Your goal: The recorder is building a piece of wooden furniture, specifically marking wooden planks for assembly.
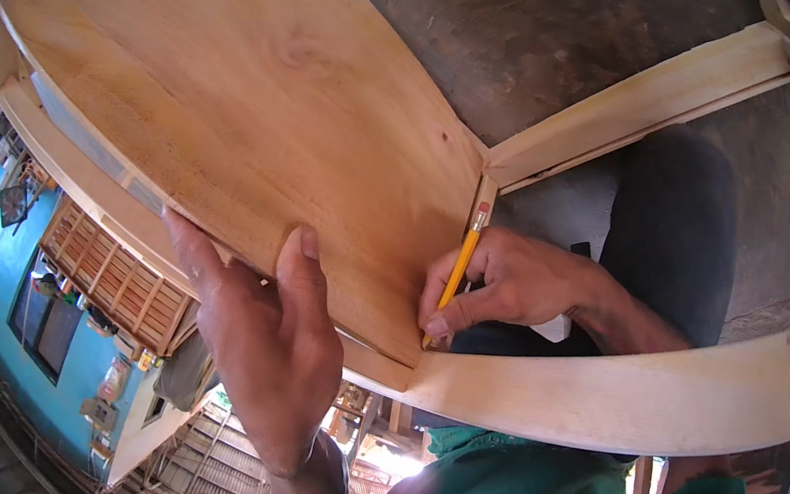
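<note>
My right hand (520, 290) is closed round a yellow pencil (461, 268) with its eraser end up. The pencil's tip meets the corner of a broad, pale wooden board (264, 97), beside the wooden frame's curved front rail (616, 399). With the thumb on top and a finger along its edge, my left hand (269, 351) grips the board's near side; its other fingers are partly hidden. The board lies across the frame. My right forearm passes behind the curved rail, and something small and white shows under that wrist, too little to make out.
A straight frame rail (637, 104) runs from the board's corner to the far right. Beyond it is a grey floor (546, 36), with a dark trouser leg (674, 236) inside the frame. A blue wall (88, 345) and a slatted wooden piece (114, 270) stand at left.
</note>
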Tool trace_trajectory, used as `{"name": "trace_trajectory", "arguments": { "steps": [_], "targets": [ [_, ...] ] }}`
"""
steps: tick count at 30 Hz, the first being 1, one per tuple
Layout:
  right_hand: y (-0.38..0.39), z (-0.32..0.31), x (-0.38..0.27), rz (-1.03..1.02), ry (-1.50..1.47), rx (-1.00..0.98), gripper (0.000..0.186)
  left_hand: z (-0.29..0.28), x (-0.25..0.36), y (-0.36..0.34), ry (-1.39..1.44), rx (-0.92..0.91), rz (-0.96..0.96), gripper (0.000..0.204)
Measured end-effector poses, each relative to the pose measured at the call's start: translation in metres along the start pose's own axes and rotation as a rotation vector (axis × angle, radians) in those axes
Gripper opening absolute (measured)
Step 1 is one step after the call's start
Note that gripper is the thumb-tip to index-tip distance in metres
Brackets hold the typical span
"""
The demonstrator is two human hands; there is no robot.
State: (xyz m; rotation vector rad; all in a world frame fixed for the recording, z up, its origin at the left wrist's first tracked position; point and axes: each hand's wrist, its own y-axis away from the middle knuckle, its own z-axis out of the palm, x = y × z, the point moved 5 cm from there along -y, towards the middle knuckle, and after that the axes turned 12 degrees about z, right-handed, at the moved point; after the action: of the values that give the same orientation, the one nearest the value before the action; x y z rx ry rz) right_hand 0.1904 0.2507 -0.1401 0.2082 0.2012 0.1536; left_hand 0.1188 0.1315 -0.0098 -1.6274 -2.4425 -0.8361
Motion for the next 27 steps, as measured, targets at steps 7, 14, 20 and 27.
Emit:
{"name": "trace_trajectory", "arguments": {
  "steps": [7,14,20,27],
  "targets": [
    [0.003,-0.005,0.0,0.027,0.047,-0.027,0.016,0.009,-0.002,0.005,0.122,0.025,-0.082,0.069],
    [0.006,-0.005,0.0,-0.048,0.001,-0.029,0.015,0.008,-0.002,0.007,0.195,0.092,-0.037,0.069],
    [0.051,-0.078,-0.022,-0.412,-0.156,0.953,0.013,0.005,0.001,0.006,0.16,0.053,0.008,0.071],
    [0.06,-0.096,-0.02,-0.164,0.1,1.025,0.021,0.006,-0.002,0.006,0.117,0.041,-0.046,0.072]
  ]
}}
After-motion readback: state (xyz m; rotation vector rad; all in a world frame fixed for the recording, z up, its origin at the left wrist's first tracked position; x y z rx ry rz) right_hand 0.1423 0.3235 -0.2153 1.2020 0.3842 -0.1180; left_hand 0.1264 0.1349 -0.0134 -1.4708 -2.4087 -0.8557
